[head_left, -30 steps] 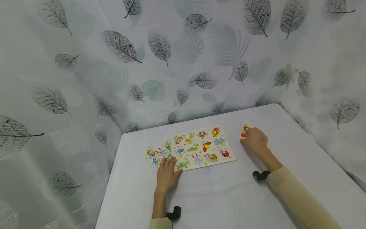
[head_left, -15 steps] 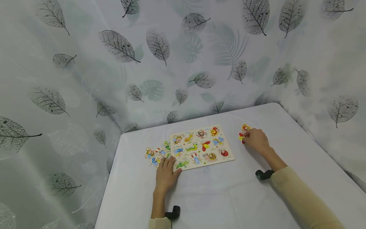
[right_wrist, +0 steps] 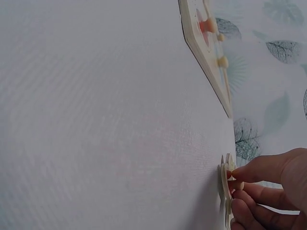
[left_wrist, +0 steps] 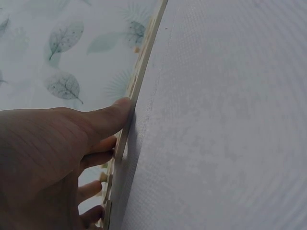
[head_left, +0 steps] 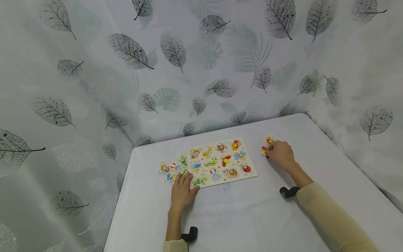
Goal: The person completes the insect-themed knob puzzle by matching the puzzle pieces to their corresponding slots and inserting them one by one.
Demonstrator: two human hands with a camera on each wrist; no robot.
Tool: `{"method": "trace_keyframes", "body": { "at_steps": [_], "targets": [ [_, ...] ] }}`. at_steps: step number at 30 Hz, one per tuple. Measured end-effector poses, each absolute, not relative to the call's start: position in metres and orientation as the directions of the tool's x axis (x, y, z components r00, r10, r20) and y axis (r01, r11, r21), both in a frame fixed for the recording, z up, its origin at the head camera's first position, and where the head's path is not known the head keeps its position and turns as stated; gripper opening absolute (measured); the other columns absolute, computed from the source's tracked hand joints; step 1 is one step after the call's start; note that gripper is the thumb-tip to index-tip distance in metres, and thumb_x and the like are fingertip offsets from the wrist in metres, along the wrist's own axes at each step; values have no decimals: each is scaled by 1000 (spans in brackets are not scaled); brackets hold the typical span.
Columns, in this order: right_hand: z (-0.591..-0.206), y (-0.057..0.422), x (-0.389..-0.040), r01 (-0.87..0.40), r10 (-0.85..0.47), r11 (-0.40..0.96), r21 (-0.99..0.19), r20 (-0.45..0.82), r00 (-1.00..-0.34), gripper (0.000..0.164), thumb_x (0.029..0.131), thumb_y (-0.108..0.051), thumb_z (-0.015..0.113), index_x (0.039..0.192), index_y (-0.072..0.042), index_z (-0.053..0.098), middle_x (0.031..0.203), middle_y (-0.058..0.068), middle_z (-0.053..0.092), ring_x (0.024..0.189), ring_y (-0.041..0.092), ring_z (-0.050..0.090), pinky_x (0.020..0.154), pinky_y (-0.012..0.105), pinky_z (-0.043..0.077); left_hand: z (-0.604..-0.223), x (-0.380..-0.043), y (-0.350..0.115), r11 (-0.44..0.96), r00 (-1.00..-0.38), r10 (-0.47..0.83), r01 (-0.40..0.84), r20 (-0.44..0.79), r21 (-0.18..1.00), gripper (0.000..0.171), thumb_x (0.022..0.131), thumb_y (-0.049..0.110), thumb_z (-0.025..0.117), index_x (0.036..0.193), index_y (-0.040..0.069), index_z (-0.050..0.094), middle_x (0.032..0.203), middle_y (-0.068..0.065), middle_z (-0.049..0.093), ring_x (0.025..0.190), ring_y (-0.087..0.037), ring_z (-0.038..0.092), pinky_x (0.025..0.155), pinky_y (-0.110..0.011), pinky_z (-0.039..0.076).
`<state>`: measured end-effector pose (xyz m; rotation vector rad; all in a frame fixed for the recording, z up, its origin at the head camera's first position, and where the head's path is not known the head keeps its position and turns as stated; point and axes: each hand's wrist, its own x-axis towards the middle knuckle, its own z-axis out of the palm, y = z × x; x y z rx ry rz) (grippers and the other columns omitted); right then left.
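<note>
A wooden peg puzzle board (head_left: 220, 162) with printed insects lies mid-table. My left hand (head_left: 182, 196) rests at its near left corner with fingers extended; in the left wrist view its thumb (left_wrist: 112, 117) touches the board's edge. Its fingertips reach loose insect pieces (head_left: 170, 169) beside the board. To the right of the board, my right hand (head_left: 281, 154) pinches a red-and-yellow insect puzzle piece (head_left: 264, 151). In the right wrist view, thumb and finger of my right hand (right_wrist: 268, 191) meet at a small knob on a stack of wooden pieces (right_wrist: 224, 187).
Another red-and-yellow piece (head_left: 269, 140) lies just behind the pinched one. A white cloth covers the table (head_left: 233, 213). Leaf-printed curtains (head_left: 201, 70) hang close behind and on both sides.
The red-and-yellow piece has shifted slightly left and nearer, with my right fingers on it. My left hand stays at the board's corner.
</note>
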<state>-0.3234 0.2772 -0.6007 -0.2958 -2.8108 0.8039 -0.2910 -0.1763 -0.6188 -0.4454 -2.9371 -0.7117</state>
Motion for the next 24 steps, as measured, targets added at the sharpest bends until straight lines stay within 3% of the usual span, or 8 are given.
{"method": "trace_keyframes", "body": {
  "at_steps": [10, 19, 24],
  "targets": [
    [-593, 265, -320, 108, 242, 812, -574, 163, -957, 16, 88, -11, 71, 96, 2, 76, 71, 6, 71, 62, 20, 61, 53, 30, 47, -615, -289, -175, 843, -954, 256, 301, 158, 445, 65, 94, 37, 77, 148, 6, 56, 158, -13, 49, 153, -43, 29, 121, -65, 27],
    [-595, 262, -320, 87, 273, 805, -587, 235, -933, 16, 85, -11, 73, 93, 2, 76, 78, 11, 73, 67, 25, 65, 57, 37, 49, -615, -290, -175, 845, -954, 253, 298, 158, 445, 65, 95, 37, 76, 149, 7, 56, 159, -13, 49, 154, -42, 28, 121, -65, 27],
    [-600, 263, -320, 62, 274, 789, -611, 261, -926, 17, 85, -13, 74, 94, 1, 75, 79, 11, 74, 66, 24, 66, 55, 35, 49, -616, -289, -176, 844, -955, 254, 296, 152, 448, 65, 95, 38, 75, 149, 7, 55, 159, -13, 48, 154, -42, 28, 121, -65, 27]
  ]
}}
